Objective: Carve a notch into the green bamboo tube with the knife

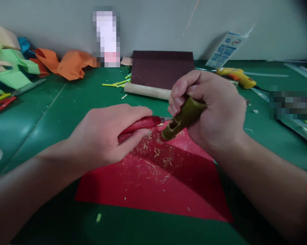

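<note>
My left hand (107, 136) grips a red-handled knife (143, 124) whose short blade points right into a notch in a green bamboo tube (182, 119). My right hand (209, 109) is wrapped around that tube and holds it tilted, open end down-left, just above a red paper sheet (168, 183). Pale shavings are scattered over the sheet below the tube's end.
A green mat (66, 102) covers the table. Behind the hands lie a wooden dowel (145, 91), a dark maroon sheet (161, 68) and thin green strips (117, 83). Orange and green folded paper (66, 63) and red-handled pliers (1, 103) are at the left, a yellow glue gun (236, 76) at the back right.
</note>
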A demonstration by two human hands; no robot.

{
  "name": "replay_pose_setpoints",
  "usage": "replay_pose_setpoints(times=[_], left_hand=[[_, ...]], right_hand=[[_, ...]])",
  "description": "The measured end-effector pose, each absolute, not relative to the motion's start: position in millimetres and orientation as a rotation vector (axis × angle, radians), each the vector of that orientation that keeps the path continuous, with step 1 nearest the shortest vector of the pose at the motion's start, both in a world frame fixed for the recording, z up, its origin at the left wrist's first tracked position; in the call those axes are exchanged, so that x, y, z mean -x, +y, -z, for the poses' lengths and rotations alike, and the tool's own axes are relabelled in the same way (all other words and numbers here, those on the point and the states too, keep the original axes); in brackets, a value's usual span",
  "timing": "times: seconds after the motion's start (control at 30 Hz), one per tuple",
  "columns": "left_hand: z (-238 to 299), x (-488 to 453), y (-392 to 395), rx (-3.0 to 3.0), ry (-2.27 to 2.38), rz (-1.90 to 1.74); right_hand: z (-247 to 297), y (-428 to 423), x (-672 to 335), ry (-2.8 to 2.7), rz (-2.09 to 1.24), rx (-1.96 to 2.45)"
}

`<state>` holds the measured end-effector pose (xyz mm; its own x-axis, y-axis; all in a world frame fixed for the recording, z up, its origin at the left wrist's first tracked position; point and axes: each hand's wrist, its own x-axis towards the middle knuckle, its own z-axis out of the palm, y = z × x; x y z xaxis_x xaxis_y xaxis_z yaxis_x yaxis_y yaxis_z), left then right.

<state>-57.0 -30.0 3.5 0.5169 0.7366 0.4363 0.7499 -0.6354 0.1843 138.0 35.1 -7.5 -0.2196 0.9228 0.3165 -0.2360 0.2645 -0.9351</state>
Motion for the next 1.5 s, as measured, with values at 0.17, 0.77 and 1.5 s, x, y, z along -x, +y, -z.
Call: replay_pose_setpoints(times=[0.17,0.77,1.5], left_hand=[[-7.6,51.9,-34.1,2.596,-1.163,0.870],[-31.2,26.4,-41.5,2.598,-1.504,0.678],[-24.9,41.9,-11.7,2.729,-1.810,0.992]], right_hand=[[5.5,39.1,-138.0,-1.368,-1.316,0.681],[2.9,36.7,-133.1,-1.376,-1.291,0.719],[5.3,37.2,-137.8,-1.459,-1.276,0.725]])
